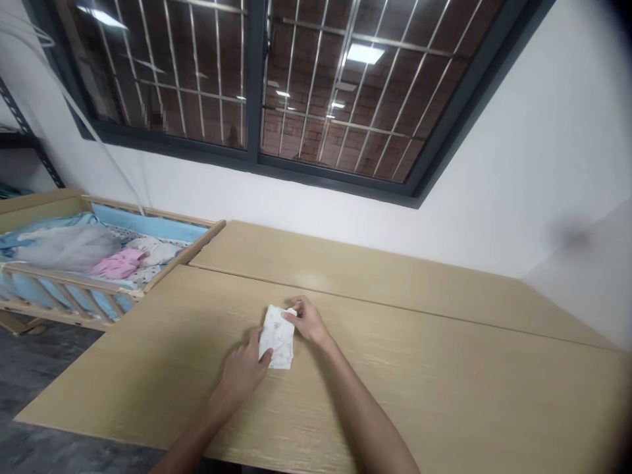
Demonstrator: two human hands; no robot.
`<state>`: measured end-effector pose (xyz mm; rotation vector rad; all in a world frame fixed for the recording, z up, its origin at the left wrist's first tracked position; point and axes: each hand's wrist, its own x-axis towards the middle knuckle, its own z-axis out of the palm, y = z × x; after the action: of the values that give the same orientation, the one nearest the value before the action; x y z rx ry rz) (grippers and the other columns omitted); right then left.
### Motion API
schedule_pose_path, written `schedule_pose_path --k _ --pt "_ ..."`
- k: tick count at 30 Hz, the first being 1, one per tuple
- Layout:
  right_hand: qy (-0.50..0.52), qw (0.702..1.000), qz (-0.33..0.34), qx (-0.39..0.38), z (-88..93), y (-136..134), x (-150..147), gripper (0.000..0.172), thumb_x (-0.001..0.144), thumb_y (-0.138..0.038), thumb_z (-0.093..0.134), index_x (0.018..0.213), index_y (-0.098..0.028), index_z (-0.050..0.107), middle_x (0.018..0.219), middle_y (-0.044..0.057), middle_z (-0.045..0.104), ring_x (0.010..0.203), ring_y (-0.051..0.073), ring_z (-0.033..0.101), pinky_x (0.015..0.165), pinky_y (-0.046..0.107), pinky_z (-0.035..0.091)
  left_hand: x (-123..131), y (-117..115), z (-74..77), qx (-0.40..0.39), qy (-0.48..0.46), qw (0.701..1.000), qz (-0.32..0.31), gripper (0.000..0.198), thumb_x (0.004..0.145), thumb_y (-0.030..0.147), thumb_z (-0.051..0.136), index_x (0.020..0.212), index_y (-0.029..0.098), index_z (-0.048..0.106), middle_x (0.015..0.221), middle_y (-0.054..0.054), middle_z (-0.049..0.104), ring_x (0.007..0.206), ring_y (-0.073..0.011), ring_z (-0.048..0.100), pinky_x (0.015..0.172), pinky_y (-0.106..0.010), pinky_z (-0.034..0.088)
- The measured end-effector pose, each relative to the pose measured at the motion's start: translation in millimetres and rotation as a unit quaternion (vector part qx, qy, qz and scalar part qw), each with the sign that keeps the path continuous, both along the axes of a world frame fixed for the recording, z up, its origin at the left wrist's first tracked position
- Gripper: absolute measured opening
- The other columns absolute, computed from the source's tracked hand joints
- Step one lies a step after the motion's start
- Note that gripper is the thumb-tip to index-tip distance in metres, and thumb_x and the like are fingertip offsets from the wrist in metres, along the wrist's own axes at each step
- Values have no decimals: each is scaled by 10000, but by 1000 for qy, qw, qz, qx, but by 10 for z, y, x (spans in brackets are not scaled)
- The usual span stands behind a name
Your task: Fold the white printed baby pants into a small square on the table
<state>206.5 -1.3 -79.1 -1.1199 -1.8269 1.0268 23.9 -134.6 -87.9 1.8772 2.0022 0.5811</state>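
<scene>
A small folded white cloth with faint printed figures rests on the wooden table, its layers showing at the lower edge. My left hand is closed on its left side, the thumb lying over the lower front and the other fingers along the edge. At the upper right corner, my right hand pinches the cloth between thumb and fingers. What kind of cloth item it is cannot be made out. Some fingertips are hidden behind the cloth.
The light wooden table has a seam toward the back. On the left stands a wooden crib with blue lining, holding a pink cloth and pale bedding. Behind the table are a white wall and a barred window.
</scene>
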Motion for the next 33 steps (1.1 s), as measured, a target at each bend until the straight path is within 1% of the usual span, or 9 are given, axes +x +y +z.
schedule_pose_path --k 3,6,9,12,15,18,23,29,33 --pt "-59 998 -11 37 -106 18 -18 356 859 -393 715 1114 -160 628 905 49 685 795 184 651 735 321 550 82 -49 1 39 46 998 16 329 1022 336 425 1263 153 553 1114 -144 717 1002 -310 692 818 -403 520" --pt "-134 982 5 130 10 -91 -37 353 968 -382 596 1239 -158 628 1198 143 696 1112 251 660 963 415 540 196 -161 -18 158 81 984 2 376 1023 362 416 1299 156 568 1298 -184 650 1168 -335 626 954 -464 504" --pt "-209 946 108 222 277 -346 -77 459 1044 -380 488 1463 -198 526 1520 143 534 1437 265 462 1178 462 390 344 -334 -149 238 91 966 -47 494 995 394 464 1421 147 514 1496 -192 528 1357 -344 515 1061 -479 476" --pt "-247 905 246 244 491 -649 -140 515 1068 -355 446 1574 -263 418 1657 77 358 1538 241 318 1241 442 305 460 -485 -339 231 117 964 -63 519 961 418 509 1378 118 586 1433 -207 592 1330 -378 540 1071 -531 482" --pt "-255 880 336 218 514 -873 -190 570 1072 -354 443 1624 -296 314 1683 38 277 1559 220 264 1258 419 274 508 -550 -464 201 125 969 -78 448 935 354 533 1324 176 665 1311 -171 686 1220 -380 617 1057 -578 490" --pt "-261 871 374 185 397 -933 -186 580 1081 -377 430 1635 -306 274 1667 17 306 1561 190 251 1276 394 226 510 -550 -485 198 113 970 -83 470 897 280 550 1346 206 667 1319 -152 688 1224 -389 615 1069 -607 477" --pt "-286 876 350 169 227 -663 -93 530 1106 -370 358 1627 -295 294 1665 6 301 1560 174 248 1290 394 184 483 -518 -459 203 118 969 -75 440 945 371 528 1292 155 689 1312 -203 678 1255 -403 603 1084 -602 472" --pt "-310 892 266 196 141 -100 19 524 1098 -433 381 1613 -356 314 1681 -13 261 1567 196 231 1291 454 185 498 -485 -530 223 123 965 -65 600 958 440 501 1495 173 492 1539 -190 499 1424 -386 463 1103 -540 459" --pt "-325 904 209 184 86 100 65 577 1091 -512 328 1624 -291 316 1679 37 298 1560 210 264 1282 448 201 422 -413 -357 214 112 967 -73 518 945 394 506 1412 181 566 1468 -188 571 1346 -374 537 1048 -521 478"
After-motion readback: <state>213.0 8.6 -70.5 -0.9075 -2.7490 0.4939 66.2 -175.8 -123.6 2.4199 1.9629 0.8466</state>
